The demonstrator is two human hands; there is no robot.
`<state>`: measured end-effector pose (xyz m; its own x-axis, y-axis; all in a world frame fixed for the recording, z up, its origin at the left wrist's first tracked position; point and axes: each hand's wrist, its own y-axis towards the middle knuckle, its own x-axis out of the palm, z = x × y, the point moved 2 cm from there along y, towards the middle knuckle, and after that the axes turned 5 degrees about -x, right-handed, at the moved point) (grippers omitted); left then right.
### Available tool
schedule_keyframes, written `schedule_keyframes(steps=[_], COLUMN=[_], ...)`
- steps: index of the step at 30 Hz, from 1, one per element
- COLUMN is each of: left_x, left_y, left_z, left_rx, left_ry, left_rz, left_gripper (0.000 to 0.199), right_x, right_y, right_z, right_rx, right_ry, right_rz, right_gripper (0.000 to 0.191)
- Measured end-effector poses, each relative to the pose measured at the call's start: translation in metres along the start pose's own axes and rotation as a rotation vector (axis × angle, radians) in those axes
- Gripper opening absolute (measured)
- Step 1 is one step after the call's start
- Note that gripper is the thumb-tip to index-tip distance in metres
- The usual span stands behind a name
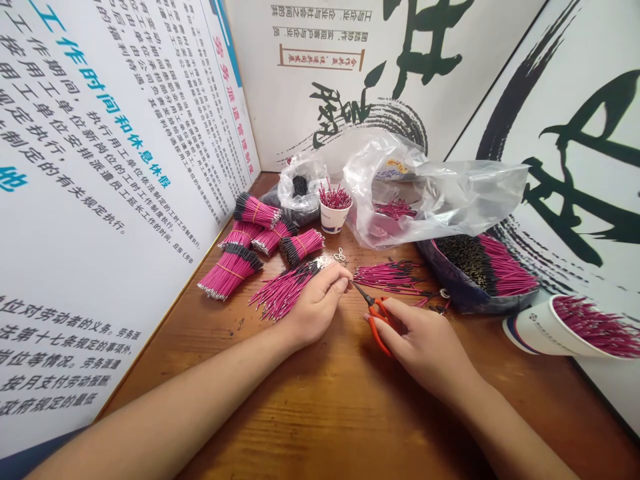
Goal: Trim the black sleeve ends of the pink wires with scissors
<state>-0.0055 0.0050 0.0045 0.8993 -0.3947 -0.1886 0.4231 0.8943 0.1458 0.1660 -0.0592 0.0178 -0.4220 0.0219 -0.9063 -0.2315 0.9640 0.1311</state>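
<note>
Scissors (371, 303): in your right hand over the tabletop (310, 413), blades pointing toward your left fingertips.
Right hand (425, 337): your fingers are closed around the orange handles of the scissors.
Left hand (320, 297): your fingers are pinched narrow at the scissors' tips; whatever sits between them is too small to tell.
Loose wires (280, 293): a fanned pink pile to the left of the scissors, just beside your left hand.
Black-ended wires (387, 275): spread flat just beyond the scissors.
White loops (340, 255): near the scissors, beyond the tips.
Wire bundles (230, 270): banded, pink and black, heaped well left of the scissors.
Small cup (334, 219): upright beyond the scissors, full of pink wires.
Clear bag (465, 200): farther beyond the scissors, pink wires inside.
Dark bag (450, 293): right of the scissors, open, packed with wires.
Large cup (530, 327): well right of the scissors, wires filling its mouth; you cannot tell whether it leans.
</note>
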Motion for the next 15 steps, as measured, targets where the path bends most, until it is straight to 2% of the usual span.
schedule_keyframes(steps=[6, 15], left_x=[-0.0001, -0.0006], left_y=[0.0002, 0.0001], left_z=[0.0012, 0.0025], left_rx=[0.017, 0.009], left_ry=[0.001, 0.017], left_rz=[-0.013, -0.006], left_gripper=[0.023, 0.023], right_x=[-0.0021, -0.0020], right_y=[-0.0004, -0.0010], right_z=[0.0023, -0.0023], right_rx=[-0.011, -0.032], right_ry=[-0.023, 0.012], right_rz=[0.076, 0.026], right_gripper=[0.031, 0.032])
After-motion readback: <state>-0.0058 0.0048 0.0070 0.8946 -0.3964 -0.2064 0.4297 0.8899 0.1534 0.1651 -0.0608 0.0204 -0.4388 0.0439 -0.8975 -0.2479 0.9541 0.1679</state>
